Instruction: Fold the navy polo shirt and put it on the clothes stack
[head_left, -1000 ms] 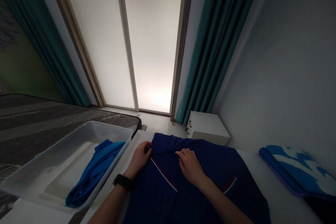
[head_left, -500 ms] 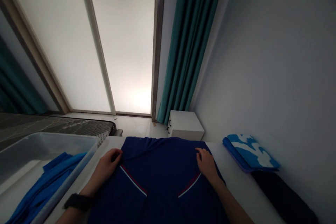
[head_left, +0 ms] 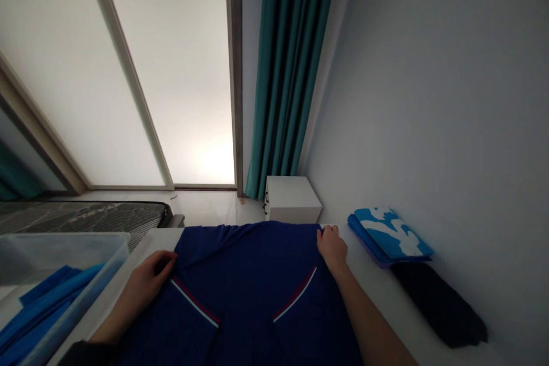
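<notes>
Garment of dark blue cloth, spread flat on a white worktop in front of a person, its far edge lying along the worktop's far side. Two slanting stripes, red above white, run down toward its middle, one from each side. The person's left hand pinches the left edge near the far corner, thumb and forefinger together; something dark circles that wrist. The right hand has its fingers curled around the far right corner, holding it.

To the left I see a translucent plastic bin with bright blue cloth inside. To the right lies a folded blue-and-white cloth, touching a black cloth. Beyond the worktop are a small white cabinet, a teal curtain and pale, glowing sliding doors; a grey mattress lies at far left.
</notes>
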`<act>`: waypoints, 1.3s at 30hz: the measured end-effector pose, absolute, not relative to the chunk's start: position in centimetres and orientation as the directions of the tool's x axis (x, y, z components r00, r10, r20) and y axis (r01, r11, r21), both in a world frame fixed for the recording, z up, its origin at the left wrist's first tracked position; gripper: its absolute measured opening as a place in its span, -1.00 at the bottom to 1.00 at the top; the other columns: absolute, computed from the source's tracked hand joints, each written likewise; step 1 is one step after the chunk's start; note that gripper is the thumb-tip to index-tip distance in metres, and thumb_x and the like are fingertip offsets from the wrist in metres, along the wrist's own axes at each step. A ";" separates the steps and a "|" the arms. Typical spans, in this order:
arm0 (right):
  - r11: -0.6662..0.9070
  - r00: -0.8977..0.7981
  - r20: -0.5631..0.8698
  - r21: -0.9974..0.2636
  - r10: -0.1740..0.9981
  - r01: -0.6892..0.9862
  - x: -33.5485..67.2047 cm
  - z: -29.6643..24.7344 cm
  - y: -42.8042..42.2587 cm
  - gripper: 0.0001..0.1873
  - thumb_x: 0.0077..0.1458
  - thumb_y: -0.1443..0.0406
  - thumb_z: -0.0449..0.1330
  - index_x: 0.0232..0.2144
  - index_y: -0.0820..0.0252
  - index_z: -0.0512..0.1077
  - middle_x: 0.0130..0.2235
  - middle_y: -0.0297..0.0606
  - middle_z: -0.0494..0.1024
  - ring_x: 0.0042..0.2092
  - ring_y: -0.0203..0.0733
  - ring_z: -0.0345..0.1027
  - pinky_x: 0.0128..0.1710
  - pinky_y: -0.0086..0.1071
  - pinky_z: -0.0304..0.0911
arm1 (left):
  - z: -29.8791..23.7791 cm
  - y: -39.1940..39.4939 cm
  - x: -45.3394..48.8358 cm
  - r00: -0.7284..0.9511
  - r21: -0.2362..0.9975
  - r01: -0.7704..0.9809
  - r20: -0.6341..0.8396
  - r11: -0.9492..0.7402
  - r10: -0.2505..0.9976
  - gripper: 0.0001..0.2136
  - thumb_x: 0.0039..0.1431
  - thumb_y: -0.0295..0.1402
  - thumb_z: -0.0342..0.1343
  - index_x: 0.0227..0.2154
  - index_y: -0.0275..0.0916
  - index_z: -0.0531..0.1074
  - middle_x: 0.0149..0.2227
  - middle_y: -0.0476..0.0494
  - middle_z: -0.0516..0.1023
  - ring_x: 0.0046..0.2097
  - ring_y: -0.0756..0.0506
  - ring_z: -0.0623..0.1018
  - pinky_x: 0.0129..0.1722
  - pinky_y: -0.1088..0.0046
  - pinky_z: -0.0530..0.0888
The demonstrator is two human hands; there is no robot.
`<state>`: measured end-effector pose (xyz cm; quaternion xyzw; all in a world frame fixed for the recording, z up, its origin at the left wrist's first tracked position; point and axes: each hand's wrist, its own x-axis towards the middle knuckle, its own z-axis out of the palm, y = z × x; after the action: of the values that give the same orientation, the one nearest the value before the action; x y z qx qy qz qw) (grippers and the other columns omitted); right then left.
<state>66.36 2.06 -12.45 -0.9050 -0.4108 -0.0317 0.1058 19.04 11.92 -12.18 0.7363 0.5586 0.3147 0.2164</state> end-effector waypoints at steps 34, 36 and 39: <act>-0.336 0.585 0.323 -0.577 0.744 0.745 71.6 -16.9 -5.1 -0.55 -0.02 0.24 -0.05 -0.06 0.18 0.33 -0.29 -0.21 0.44 -0.24 -0.07 0.40 -0.20 -0.25 0.26 | -12.2 11.5 16.9 -0.134 0.802 0.589 0.218 -0.099 0.967 -0.81 -0.13 -0.21 0.04 -0.47 -0.19 0.42 -0.50 -0.05 0.54 -0.45 -0.15 0.50 -0.39 0.36 0.40; -0.329 0.607 0.344 -0.601 0.716 0.729 71.6 -16.6 -5.0 -0.56 0.01 0.22 -0.07 -0.06 0.19 0.34 -0.28 -0.18 0.44 -0.24 -0.06 0.40 -0.20 -0.24 0.27 | -12.5 11.7 16.7 -0.168 0.824 0.556 0.241 -0.110 0.956 -0.76 -0.08 -0.15 0.04 -0.42 -0.21 0.41 -0.44 -0.10 0.57 -0.38 -0.17 0.54 -0.33 0.34 0.45; -0.337 0.647 0.315 -0.652 0.694 0.679 71.0 -15.8 -5.1 -0.54 0.05 0.18 -0.06 -0.03 0.22 0.34 -0.29 -0.18 0.44 -0.28 -0.07 0.41 -0.24 -0.25 0.28 | -12.7 11.9 16.7 -0.207 0.849 0.511 0.273 -0.134 0.940 -0.69 -0.01 -0.07 0.01 -0.35 -0.23 0.39 -0.35 -0.16 0.58 -0.26 -0.20 0.57 -0.21 0.31 0.49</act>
<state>70.96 -5.15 -15.84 -0.8175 -0.4200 0.0096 0.3938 16.67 11.92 -12.70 0.5873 0.6174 0.4713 0.2274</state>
